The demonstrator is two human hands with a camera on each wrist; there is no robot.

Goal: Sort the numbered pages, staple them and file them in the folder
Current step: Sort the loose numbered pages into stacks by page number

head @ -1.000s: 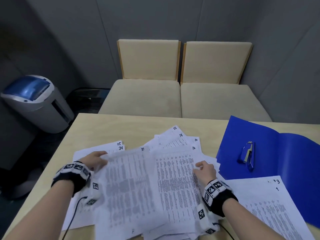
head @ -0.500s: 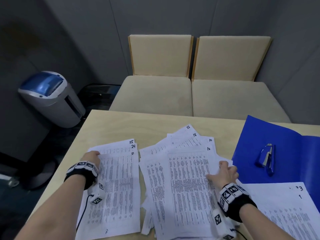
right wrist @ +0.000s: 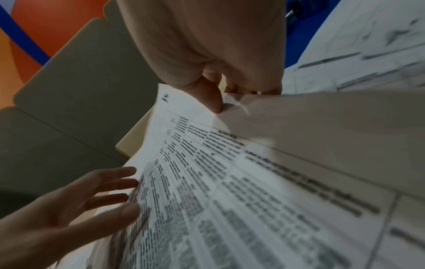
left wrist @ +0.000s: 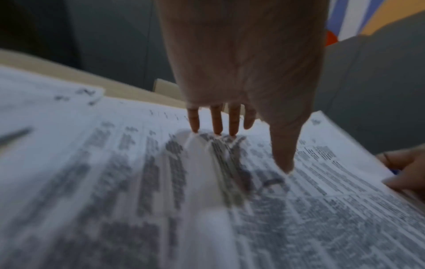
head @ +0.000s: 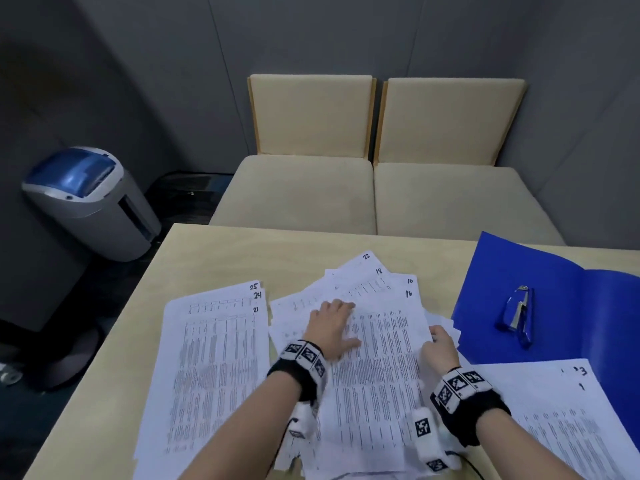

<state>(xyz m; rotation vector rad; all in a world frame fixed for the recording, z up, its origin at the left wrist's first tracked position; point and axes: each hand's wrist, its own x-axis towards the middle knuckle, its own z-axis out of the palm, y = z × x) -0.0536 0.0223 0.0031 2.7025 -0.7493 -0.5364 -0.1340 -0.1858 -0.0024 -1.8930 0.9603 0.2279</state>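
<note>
A fanned heap of numbered pages covers the middle of the table, with 22, 18, 10 and 16 showing at its top corners. My left hand lies flat with straight fingers on the top sheet. My right hand pinches that sheet's right edge between thumb and fingers. A sorted pile topped by 21, with 24 and 25 beneath, lies at the left. A second pile marked 1 and 3 lies at the right front. The open blue folder carries the blue stapler.
The wooden table has bare surface along its far edge. Two beige chairs stand behind it. A grey bin with a blue lid stands on the floor at the left.
My left hand has left the page 21 pile and moved right onto the middle heap. My right hand has stayed at the top sheet's right edge.
</note>
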